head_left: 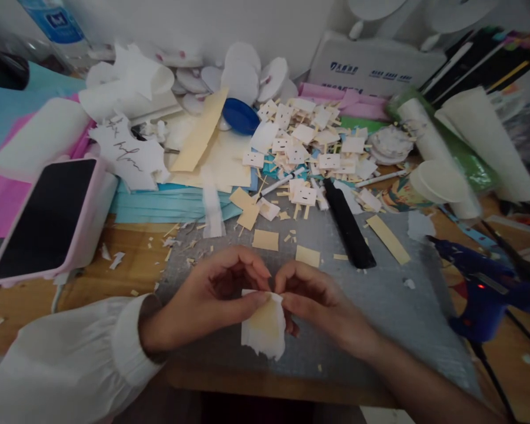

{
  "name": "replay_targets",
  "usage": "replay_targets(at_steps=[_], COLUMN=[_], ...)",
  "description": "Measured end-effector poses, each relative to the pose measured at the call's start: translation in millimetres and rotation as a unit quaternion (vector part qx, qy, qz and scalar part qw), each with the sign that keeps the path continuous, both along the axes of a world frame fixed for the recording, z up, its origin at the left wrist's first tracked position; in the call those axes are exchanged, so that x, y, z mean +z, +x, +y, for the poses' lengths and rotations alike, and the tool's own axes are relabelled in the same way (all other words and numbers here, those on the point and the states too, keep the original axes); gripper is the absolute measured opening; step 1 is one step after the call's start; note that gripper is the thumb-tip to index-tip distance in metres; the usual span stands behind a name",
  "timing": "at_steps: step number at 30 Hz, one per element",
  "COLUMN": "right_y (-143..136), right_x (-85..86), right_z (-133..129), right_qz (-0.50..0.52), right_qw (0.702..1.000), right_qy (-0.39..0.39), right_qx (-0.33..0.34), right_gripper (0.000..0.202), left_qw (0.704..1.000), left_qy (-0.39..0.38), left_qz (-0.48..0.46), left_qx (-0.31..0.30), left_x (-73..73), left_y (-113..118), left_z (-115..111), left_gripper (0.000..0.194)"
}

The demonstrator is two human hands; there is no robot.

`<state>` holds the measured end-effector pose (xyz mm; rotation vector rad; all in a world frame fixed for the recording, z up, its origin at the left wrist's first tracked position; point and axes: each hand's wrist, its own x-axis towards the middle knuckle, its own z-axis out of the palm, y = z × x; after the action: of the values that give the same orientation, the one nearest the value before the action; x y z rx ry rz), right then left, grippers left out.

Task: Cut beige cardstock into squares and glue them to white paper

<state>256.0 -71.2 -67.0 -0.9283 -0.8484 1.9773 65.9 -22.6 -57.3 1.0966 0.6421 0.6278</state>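
While a pink-cased smartphone (46,218) sits near the bench's (135,238) left edge, the left hand (203,297) pinches torn white paper (265,348) with yellow card (265,318) against it, near the front edge; covering appears incomplete. Beyond, blank card pieces (265,239) look unworked; faced paper figures (302,194), seemingly done, are heaped toward the back. The right hand (329,303) pinches the paper's upper right corner. Near the right edge: glue gun (479,288), indicator lit.
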Motion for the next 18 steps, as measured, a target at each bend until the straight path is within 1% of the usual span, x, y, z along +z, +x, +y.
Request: replay_targets(at_steps=[6, 13, 16, 18], right_y=[-1.5, -1.4, -3.0, -4.7], right_x=[0.1, 2.5, 3.6, 3.1], right_z=[1.4, 3.1, 4.0, 3.7], right_qz=[-0.028, -0.070, -0.086, -0.105], right_qw=[1.000, 0.997, 0.995, 0.990], right_qy=[0.007, 0.026, 0.049, 0.080], right_qx=[0.001, -0.016, -0.032, -0.051], right_gripper=[0.026, 0.028, 0.027, 0.027], left_qw=[0.998, 0.996, 0.995, 0.994], left_qy=[0.051, 0.048, 0.056, 0.060], left_qz=[0.026, 0.061, 0.072, 0.075], left_qx=[0.016, 0.036, 0.041, 0.049], left_x=[1.6, 6.0, 6.7, 5.9], left_y=[-0.7, -0.3, -0.3, 0.3], left_z=[0.3, 0.8, 1.1, 0.8], left_gripper=[0.014, 0.015, 0.013, 0.013])
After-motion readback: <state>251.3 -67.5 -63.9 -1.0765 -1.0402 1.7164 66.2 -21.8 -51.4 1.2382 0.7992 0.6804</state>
